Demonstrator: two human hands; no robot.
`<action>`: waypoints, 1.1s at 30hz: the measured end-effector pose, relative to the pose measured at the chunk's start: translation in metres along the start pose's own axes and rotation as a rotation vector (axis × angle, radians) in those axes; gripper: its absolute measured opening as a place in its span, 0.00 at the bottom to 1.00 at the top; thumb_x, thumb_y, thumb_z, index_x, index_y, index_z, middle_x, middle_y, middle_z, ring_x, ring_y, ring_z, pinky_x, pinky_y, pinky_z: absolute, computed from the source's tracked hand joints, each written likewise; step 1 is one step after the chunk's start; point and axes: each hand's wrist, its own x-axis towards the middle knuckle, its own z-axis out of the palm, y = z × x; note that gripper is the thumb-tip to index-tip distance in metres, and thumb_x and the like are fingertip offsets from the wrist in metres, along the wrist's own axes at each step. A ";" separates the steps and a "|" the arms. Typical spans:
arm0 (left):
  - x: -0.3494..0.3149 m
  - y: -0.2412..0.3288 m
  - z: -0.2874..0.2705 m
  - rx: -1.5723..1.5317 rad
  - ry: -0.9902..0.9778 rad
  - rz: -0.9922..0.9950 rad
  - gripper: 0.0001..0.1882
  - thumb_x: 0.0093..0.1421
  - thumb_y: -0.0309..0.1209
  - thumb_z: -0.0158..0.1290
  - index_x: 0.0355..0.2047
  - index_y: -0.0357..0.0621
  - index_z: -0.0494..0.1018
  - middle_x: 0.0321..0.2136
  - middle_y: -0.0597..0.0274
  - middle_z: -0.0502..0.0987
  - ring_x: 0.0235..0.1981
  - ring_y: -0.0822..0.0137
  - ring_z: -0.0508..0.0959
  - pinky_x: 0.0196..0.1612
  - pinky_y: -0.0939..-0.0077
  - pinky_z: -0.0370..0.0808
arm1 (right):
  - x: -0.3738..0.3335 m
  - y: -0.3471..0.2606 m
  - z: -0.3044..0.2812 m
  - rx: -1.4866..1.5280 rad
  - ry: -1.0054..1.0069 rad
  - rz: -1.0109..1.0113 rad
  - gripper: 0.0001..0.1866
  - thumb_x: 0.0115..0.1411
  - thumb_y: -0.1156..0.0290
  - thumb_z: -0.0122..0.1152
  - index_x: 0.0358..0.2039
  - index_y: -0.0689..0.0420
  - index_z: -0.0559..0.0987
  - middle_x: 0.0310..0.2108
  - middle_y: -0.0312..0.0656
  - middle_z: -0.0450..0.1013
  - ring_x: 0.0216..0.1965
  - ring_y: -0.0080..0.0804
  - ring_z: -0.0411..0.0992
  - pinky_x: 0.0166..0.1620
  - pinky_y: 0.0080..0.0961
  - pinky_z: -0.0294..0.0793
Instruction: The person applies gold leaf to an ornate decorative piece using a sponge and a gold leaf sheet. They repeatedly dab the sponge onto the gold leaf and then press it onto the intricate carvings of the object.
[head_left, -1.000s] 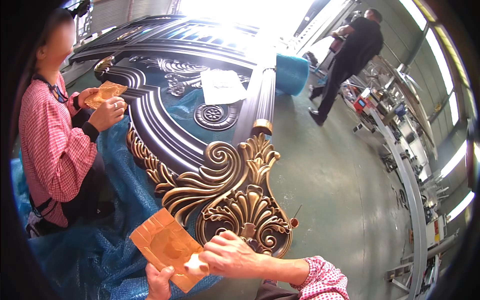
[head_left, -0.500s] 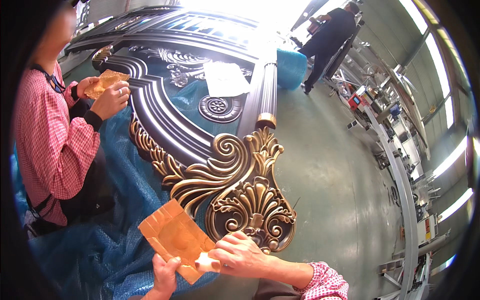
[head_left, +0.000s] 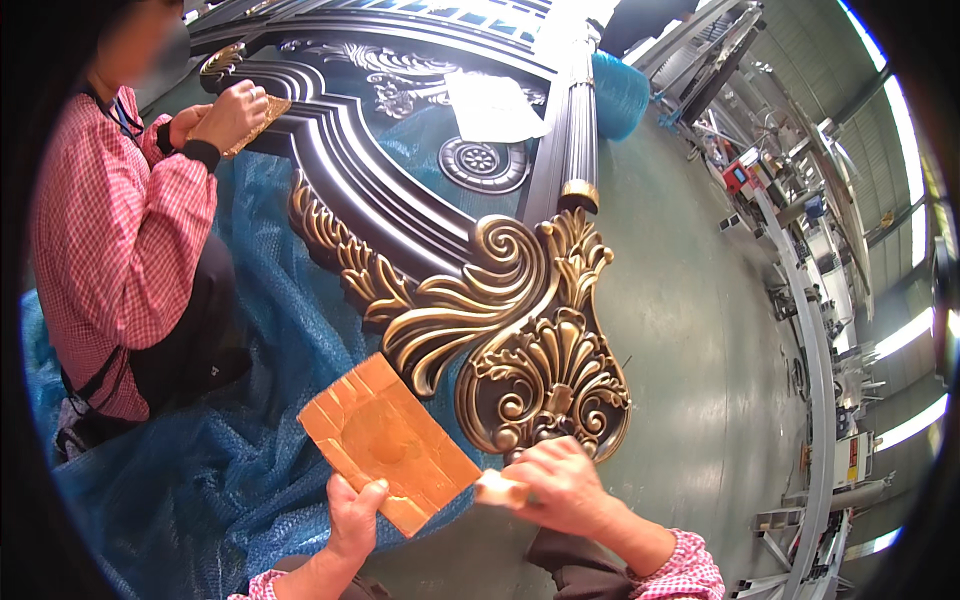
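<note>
My left hand (head_left: 352, 518) grips the lower edge of a flat piece of cardboard (head_left: 345, 405), thumb on top. A round gold-brown smear (head_left: 385, 438) marks the middle of the cardboard. In my right hand (head_left: 572, 490) is a small whitish pad (head_left: 502, 490), perhaps sponge or folded cloth, blurred and stained orange. The pad is beside the cardboard's right corner. Just beyond my right hand lies a dark carved scroll ornament (head_left: 545, 390) with a shell motif and gold-coloured raised edges. My right fingers overlap its lower end in the view.
A co-worker (head_left: 130, 250) in a checked top at left handles another gold-smeared piece (head_left: 262, 125). Blue bubble wrap (head_left: 270, 400) lies under the dark frame (head_left: 370, 180). A white sheet (head_left: 495, 105) rests on the frame. Metal racks (head_left: 790, 300) stand along the right.
My right hand and the pad have moved right, off the cardboard's corner. The view has shifted, and the co-worker's hand has moved onto their own piece. The person at the back is mostly out of view.
</note>
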 end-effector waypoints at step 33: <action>-0.048 -0.008 0.020 -0.035 0.173 -0.026 0.27 0.51 0.23 0.46 0.54 0.36 0.59 0.48 0.56 0.69 0.49 0.66 0.71 0.54 0.69 0.67 | -0.030 0.081 -0.002 0.379 0.429 0.365 0.13 0.47 0.79 0.65 0.35 0.62 0.76 0.31 0.40 0.73 0.34 0.30 0.71 0.39 0.24 0.70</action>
